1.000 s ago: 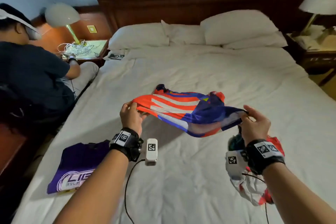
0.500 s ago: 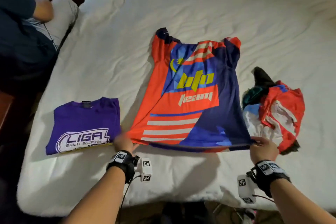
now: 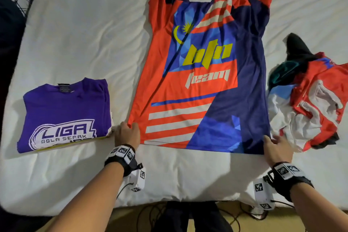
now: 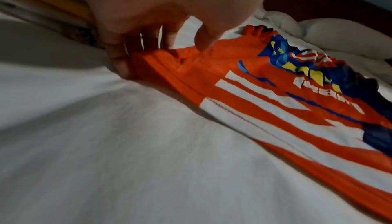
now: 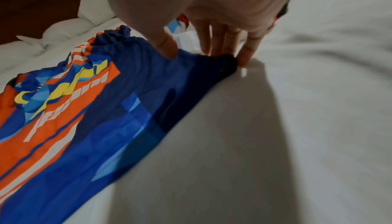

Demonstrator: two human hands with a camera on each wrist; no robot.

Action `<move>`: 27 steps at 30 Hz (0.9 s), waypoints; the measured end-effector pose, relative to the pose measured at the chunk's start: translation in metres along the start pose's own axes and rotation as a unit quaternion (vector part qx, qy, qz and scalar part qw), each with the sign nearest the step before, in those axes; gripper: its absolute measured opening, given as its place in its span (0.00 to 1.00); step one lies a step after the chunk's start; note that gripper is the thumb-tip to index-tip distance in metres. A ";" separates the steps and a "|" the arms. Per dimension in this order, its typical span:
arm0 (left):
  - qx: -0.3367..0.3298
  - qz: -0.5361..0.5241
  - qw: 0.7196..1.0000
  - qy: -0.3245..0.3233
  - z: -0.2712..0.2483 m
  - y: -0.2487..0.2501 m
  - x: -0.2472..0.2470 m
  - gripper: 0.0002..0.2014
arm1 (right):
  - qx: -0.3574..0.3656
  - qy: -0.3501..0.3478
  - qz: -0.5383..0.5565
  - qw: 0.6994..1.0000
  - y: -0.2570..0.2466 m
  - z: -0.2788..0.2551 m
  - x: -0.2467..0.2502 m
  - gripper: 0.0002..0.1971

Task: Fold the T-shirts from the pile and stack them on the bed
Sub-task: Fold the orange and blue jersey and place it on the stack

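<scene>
Item: our left hand (image 3: 127,134) pinches the orange hem corner of the jersey (image 3: 203,73); our right hand (image 3: 278,146) holds the navy hem corner, thumb above, fingers beneath. The jersey lies flat, print up, on the bed (image 3: 84,30). Folded purple T-shirt (image 3: 64,113) left of it; unfolded pile (image 3: 310,103) right of it.

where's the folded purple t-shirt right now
In the head view the folded purple cotton T-shirt lies on the white bed sheet, left of the spread orange-and-blue jersey, just beyond the left hand.
</scene>
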State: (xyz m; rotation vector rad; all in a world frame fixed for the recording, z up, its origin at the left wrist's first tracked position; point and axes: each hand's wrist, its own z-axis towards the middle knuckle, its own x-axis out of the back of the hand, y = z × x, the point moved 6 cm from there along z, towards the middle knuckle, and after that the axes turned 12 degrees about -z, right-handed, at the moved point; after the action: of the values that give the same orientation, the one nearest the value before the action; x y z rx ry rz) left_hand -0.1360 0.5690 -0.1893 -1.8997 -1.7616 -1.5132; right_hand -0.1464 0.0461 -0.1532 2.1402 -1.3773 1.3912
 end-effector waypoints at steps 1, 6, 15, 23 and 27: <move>-0.015 0.015 1.000 -0.004 0.002 0.004 -0.004 0.22 | 0.003 0.010 -0.003 1.000 -0.004 0.007 -0.003 0.24; -0.049 0.018 0.999 0.009 0.013 0.016 -0.011 0.21 | -0.003 0.062 -0.028 0.998 -0.020 0.027 -0.013 0.22; -0.089 0.051 0.994 0.045 0.022 0.030 -0.012 0.16 | 0.000 0.071 -0.067 0.995 -0.027 0.038 -0.025 0.14; -0.072 0.128 0.989 0.035 0.008 0.022 0.012 0.18 | -0.006 0.068 -0.122 0.990 -0.017 0.016 -0.001 0.15; -0.068 0.123 0.990 0.027 -0.012 0.009 0.035 0.20 | 0.015 0.057 -0.137 0.989 -0.003 -0.003 0.019 0.14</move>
State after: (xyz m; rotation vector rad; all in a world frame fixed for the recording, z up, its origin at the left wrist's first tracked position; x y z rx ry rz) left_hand -0.1421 0.5817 -0.1539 -2.0286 -1.3739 -1.6104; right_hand -0.1439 0.0381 -0.1358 2.1346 -0.9833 1.4052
